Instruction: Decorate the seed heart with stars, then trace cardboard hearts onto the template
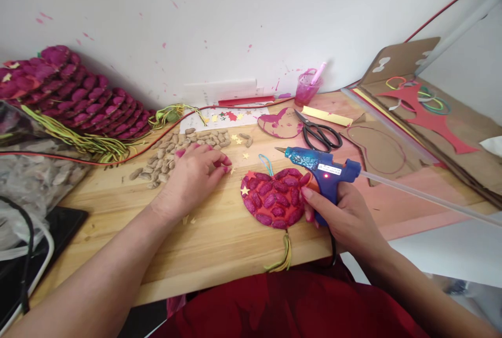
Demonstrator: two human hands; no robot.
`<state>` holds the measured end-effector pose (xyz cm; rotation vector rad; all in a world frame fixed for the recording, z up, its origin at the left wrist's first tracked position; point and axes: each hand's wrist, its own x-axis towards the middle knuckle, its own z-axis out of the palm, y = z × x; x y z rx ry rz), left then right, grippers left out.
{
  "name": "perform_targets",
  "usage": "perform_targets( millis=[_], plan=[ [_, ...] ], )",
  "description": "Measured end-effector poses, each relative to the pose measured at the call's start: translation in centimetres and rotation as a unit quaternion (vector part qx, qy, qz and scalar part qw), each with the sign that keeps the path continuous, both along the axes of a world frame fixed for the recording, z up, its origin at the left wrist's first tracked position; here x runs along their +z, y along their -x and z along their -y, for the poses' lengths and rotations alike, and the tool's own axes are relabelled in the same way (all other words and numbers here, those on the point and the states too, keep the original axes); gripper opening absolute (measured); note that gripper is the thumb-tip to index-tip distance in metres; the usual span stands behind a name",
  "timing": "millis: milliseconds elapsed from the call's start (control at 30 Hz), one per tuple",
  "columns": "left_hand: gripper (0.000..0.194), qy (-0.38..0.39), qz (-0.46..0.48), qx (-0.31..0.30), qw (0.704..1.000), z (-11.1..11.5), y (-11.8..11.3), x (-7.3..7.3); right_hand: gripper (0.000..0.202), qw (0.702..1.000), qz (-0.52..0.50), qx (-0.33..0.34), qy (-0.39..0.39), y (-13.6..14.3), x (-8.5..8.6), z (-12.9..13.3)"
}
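Note:
My right hand (345,217) grips a blue hot glue gun (314,162), its nozzle pointing left and a long clear glue stick (423,196) sticking out of its back. Below the nozzle lies a red heart-shaped ornament (274,199) covered in magenta-painted peanut shells, with a blue loop on top, a yellow-green tassel below and two stars at its left edge. To its left, my left hand (196,173) rests low over the table beside the peanuts. Its thumb and forefinger are drawn together near a small pale yellow star (234,170); whether they hold it is unclear.
Peanuts (160,157) lie behind my left hand. Black scissors (319,134) and a painted cardboard heart (280,123) are behind the glue gun. Finished ornaments (78,97) are stacked at the left. A pink-stained cup (308,89) stands by the wall; cardboard (386,152) lies at the right.

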<state>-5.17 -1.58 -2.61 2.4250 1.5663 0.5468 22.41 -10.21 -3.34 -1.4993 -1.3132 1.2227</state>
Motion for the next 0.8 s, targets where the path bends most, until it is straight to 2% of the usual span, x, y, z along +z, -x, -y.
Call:
perform_targets(
  millis=[100,300,567,800],
  plan=[
    [0.015,-0.016,-0.01,-0.006,1.0,0.1,0.0,0.0,0.039,1.0,0.001,-0.001,0.0,-0.1,-0.1,0.0],
    [0.029,-0.144,-0.111,-0.048,0.982,1.4,-0.3,0.3,0.04,1.0,0.002,-0.003,0.001,0.0,-0.1,0.0],
    [0.031,-0.173,-0.157,-0.085,0.969,1.8,-0.4,0.2,0.041,1.0,0.001,-0.002,-0.003,-0.2,-0.3,0.1],
    [0.028,-0.189,-0.174,-0.057,0.965,2.1,-1.4,-0.2,0.04,1.0,0.0,-0.009,-0.003,-0.2,-0.5,0.1]
  ],
)
